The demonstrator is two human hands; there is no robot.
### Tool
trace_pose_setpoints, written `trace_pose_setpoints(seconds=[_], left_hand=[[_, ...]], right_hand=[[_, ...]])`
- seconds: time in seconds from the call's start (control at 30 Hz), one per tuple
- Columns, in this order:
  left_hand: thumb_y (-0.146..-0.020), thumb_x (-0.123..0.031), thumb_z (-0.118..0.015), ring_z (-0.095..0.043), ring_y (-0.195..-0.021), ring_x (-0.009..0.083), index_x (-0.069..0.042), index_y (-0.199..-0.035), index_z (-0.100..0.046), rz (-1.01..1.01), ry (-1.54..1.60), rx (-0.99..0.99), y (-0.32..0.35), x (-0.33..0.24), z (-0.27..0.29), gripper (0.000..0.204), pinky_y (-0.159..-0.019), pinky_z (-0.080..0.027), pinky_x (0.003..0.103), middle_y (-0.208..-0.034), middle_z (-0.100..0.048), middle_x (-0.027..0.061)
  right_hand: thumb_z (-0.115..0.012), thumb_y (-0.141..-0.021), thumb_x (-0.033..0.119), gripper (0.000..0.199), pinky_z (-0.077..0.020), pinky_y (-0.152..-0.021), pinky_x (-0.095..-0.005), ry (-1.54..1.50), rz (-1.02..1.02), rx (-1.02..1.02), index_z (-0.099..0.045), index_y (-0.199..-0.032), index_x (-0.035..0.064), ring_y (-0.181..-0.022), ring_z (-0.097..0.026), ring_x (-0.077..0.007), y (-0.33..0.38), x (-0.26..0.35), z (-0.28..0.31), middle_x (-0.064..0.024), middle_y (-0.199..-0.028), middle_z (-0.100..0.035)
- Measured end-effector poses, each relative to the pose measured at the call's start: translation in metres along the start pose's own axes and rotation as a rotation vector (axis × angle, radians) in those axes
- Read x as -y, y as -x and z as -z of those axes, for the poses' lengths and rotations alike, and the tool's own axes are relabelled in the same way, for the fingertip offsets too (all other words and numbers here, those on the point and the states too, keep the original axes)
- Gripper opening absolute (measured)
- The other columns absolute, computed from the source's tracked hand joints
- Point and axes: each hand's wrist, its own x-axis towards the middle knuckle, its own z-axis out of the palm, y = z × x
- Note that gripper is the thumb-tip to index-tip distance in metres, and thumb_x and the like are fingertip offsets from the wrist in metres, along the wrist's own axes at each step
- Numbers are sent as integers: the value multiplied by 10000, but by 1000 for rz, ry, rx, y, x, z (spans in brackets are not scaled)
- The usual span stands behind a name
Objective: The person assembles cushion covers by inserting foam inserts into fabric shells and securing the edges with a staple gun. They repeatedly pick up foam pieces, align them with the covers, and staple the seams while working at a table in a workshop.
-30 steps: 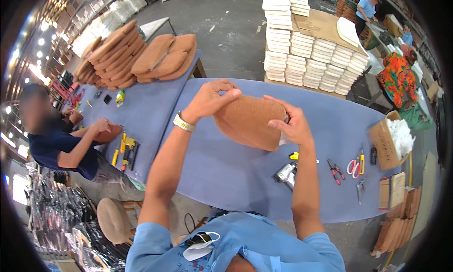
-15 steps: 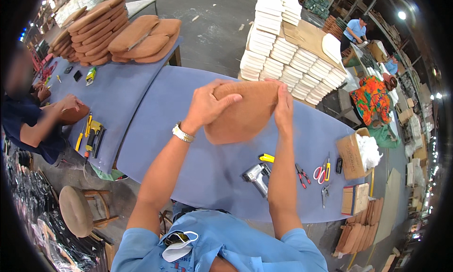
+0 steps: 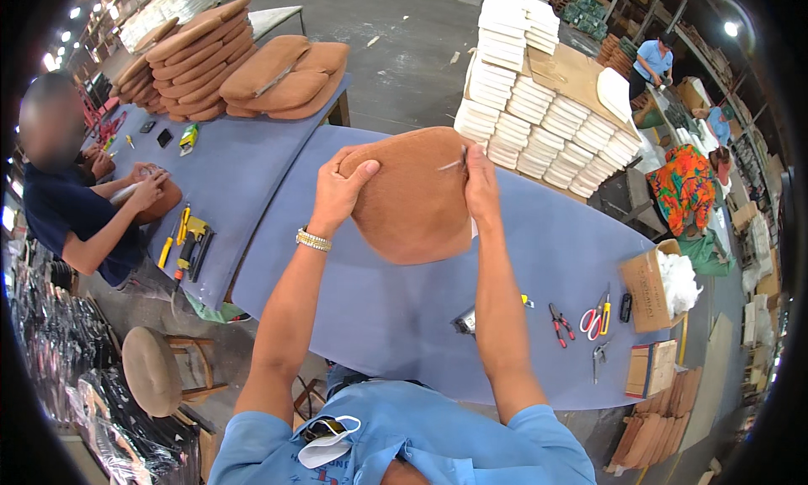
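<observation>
A brown fabric-covered seat cushion (image 3: 410, 207) is raised above the blue-covered table (image 3: 286, 270), its broad face turned up toward me. My left hand (image 3: 341, 186) grips its upper left edge, thumb on top of the fabric. At the upper right edge, my right hand (image 3: 483, 186) holds the other side. A thin pale strip or mark shows on the cushion beside the right fingers; I cannot tell which. Partly hidden by my right forearm lies a silver staple gun (image 3: 465, 321). Just past that forearm the tip of a yellow cutter (image 3: 528, 301) shows.
To the right lie pliers (image 3: 561, 327), red-handled scissors (image 3: 591, 323) and a carton (image 3: 646, 291) of white stuffing. White pads (image 3: 522, 131) are stacked beyond the table. At left, a co-worker (image 3: 80, 182) handles another cushion near a yellow staple gun (image 3: 195, 241); brown cushions (image 3: 198, 64) are piled behind.
The cushion has turned in my hands and tilted, so its broad face shows more fully. Both hands sit further left in view, and my right forearm now covers most of the silver staple gun.
</observation>
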Motion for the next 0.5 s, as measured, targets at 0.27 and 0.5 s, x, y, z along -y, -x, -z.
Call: trace_pose_setpoints(seconds=[0.27,0.5], left_hand=[[-962,-419,-747,-641,-992,136,31,-1235,-679,150,-211,121,14,-9,79,531,-906,-519,309,-1100,-715,61],[-995,-496,-654,-700,-880,238,-24,-1174,-723,67,-655,209,29,-60,79,509,-808,-535,351,-944,-743,136]], right_hand=[[-486,-1125,315,422,-473,-1013,-286,34,19,201,-655,-1336,-10,-1131,-623,-128,-2,-12,-44,-49,-1218,-718],[-578,-1062,398,458,-508,-976,-338,104,-77,443,-672,-1315,28,-1091,-686,-217,19,-7,-75,-118,-1158,-756]])
